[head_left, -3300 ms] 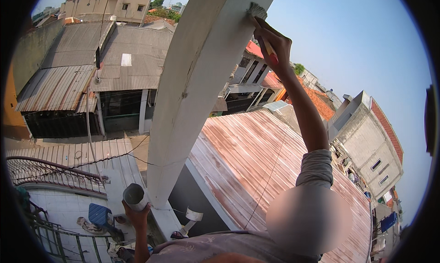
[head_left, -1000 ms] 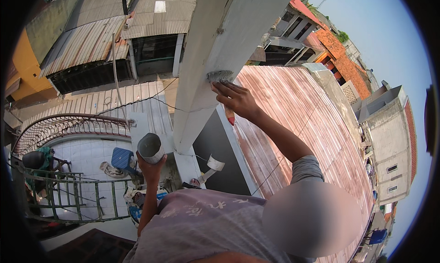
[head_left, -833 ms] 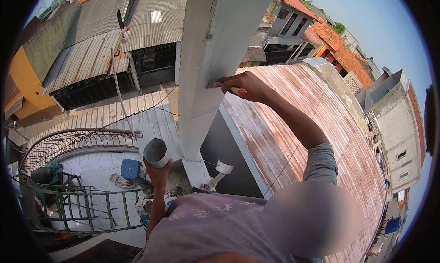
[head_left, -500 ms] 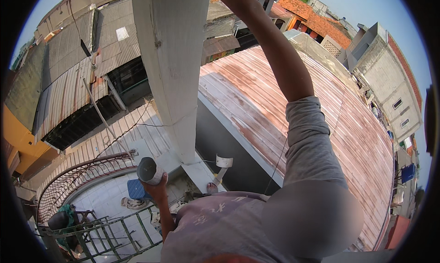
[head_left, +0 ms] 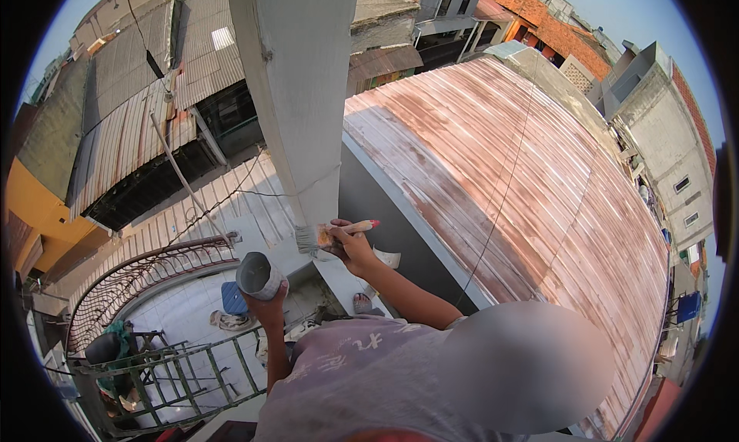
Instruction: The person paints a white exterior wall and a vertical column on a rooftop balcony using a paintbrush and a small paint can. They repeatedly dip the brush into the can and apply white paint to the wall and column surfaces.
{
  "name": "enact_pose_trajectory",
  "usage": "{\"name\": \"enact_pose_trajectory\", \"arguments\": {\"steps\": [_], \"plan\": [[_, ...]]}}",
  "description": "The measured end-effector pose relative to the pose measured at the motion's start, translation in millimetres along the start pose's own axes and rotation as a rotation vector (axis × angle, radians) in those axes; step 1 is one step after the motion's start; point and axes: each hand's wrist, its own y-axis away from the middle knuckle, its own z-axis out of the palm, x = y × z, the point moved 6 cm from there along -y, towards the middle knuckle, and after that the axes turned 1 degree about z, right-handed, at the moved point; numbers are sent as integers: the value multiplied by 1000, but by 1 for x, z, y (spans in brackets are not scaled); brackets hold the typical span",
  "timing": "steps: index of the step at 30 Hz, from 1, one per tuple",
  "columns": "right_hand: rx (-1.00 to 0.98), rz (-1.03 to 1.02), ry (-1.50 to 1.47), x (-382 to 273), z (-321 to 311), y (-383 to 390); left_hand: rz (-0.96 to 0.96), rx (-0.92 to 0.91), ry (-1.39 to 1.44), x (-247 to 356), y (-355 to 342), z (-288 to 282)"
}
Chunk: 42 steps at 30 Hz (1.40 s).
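My left hand (head_left: 269,307) grips a round grey paint pot (head_left: 265,279) from below and the side; its open top faces up and grey paint coats the inside. In my right hand (head_left: 350,248) is a wide paintbrush (head_left: 359,226) with a pale handle and red end. Its grey bristles point left, toward the pot, and stay apart from it. Behind the bristles is the foot of a tall white-grey pillar (head_left: 296,95); whether they touch it I cannot tell.
Below on the left is a tiled balcony floor with a curved rusty railing (head_left: 115,288), a green metal ladder-like frame (head_left: 192,388) and a blue stool (head_left: 233,297). A rusty corrugated roof (head_left: 493,165) spreads right. A thin wire (head_left: 512,161) crosses before it.
My right hand has come down from high beside the pillar to near the pot, bringing the paintbrush into view. My left hand still holds the pot in nearly the same place.
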Motion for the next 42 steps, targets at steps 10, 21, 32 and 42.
{"name": "enact_pose_trajectory", "arguments": {"steps": [10, 21, 32, 42], "plan": [[-192, -229, 352, -47, 60, 45, -66, -224, 97, 39, 16, 9], [-1021, -313, 1277, -66, 205, 92, 177, -110, -25, 46, 11, -9], [-1224, -490, 1836, -29, 241, 80, 141, -112, 7, 33, 13, -24], [-1207, -842, 1699, -3, 228, 90, 142, -61, 62, 36, 14, -25]]}}
